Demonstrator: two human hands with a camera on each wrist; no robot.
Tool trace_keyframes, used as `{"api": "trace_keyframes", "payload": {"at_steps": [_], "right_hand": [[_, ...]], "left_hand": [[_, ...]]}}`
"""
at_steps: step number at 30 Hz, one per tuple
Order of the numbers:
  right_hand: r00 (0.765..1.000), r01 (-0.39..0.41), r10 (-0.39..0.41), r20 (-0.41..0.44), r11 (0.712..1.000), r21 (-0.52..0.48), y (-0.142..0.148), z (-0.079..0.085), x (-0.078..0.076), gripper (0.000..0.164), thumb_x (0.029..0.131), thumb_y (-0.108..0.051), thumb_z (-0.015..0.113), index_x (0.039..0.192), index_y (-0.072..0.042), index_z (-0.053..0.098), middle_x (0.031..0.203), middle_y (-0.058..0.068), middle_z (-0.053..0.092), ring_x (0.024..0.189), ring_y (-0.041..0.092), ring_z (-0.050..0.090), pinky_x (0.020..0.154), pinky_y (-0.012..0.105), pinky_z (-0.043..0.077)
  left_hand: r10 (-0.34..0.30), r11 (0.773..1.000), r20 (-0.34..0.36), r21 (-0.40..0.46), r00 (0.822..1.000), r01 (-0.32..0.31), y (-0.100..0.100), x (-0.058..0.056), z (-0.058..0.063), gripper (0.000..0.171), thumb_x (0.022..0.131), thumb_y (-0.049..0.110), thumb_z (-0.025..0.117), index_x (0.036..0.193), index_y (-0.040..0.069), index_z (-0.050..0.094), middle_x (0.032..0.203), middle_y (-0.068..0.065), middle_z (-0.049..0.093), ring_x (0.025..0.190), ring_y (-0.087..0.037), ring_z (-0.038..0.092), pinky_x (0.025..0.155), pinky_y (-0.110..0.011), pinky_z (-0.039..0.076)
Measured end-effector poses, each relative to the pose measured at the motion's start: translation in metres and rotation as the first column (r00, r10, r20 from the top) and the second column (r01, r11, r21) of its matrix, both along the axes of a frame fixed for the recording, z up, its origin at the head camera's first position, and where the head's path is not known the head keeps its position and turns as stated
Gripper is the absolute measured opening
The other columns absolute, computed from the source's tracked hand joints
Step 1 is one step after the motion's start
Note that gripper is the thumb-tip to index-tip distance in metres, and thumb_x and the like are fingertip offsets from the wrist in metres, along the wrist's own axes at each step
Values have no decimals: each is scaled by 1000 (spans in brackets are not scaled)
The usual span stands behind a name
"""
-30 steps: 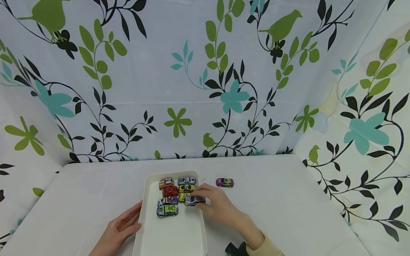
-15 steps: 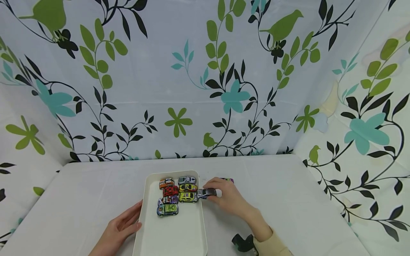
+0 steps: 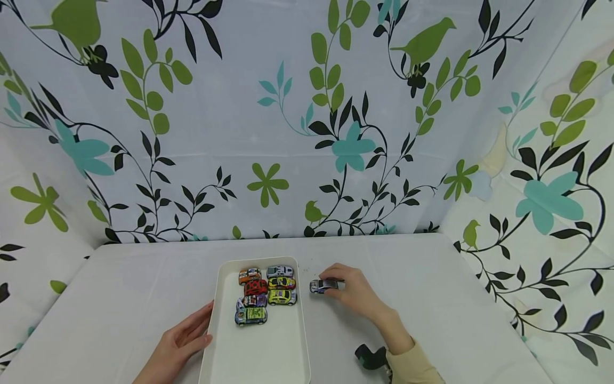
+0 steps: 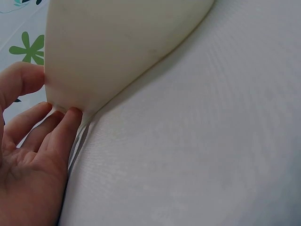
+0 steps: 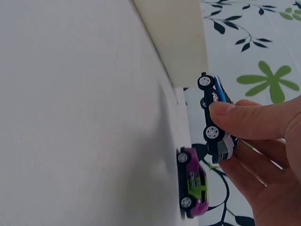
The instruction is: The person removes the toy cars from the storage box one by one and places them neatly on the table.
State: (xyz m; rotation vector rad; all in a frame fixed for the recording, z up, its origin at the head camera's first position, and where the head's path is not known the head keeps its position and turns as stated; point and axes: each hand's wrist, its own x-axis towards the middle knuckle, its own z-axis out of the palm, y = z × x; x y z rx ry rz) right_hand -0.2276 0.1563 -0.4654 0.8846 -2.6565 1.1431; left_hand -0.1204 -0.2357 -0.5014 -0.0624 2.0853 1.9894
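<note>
My left hand (image 3: 175,346) grips the left side of the white tray (image 3: 254,357). In the left wrist view its thumb reaches the rim and its other fingertips lie against the outer wall (image 4: 127,47). Right of the tray, my right hand (image 3: 357,293) pinches a grey and black toy car (image 3: 322,286) between thumb and fingers. The right wrist view shows this car's wheels and blue side stripe. A purple and green toy car (image 5: 194,183) sits on the table just beyond; the right hand hides it in the head view.
Inside the tray, several toy cars stand in two columns near the far end, among them a red car (image 3: 255,287), a yellow car (image 3: 282,297) and a green car (image 3: 251,316). A black strap or device (image 3: 371,357) is by the right wrist. Patterned cloth walls (image 3: 216,133) enclose the table.
My right hand has carried the grey toy car out of the tray over its right rim, to the table's right side. It now covers the purple car. The left hand has stayed put.
</note>
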Motion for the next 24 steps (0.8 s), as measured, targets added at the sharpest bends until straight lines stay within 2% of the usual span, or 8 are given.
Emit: {"api": "trace_keyframes", "payload": {"at_steps": [4,9,24], "right_hand": [[1000,10,-11,-22,1000,-17,8,-7,-5,34,75,3,82,107,-4,75,109,1,72,104,20,68,95,36,55],[999,25,-25,-47,1000,7,16,-14,-11,36,74,5,82,108,-6,75,109,2,73,105,20,68,95,36,55],[997,61,-57,-47,995,77,29,-17,-14,34,73,4,82,103,-10,76,102,-2,73,94,16,67,87,37,56]], "left_hand": [[2,1000,11,2,1000,-2,0,-1,0,73,97,17,65,157,4,27,163,-13,24,119,19,45,96,-13,48],[4,1000,19,0,1000,-4,0,-1,1,73,97,18,66,157,5,27,164,-12,25,119,19,45,98,-15,48],[-1,1000,0,1,1000,1,-1,0,1,72,97,17,65,157,3,27,163,-13,24,119,19,44,96,-12,48]]}}
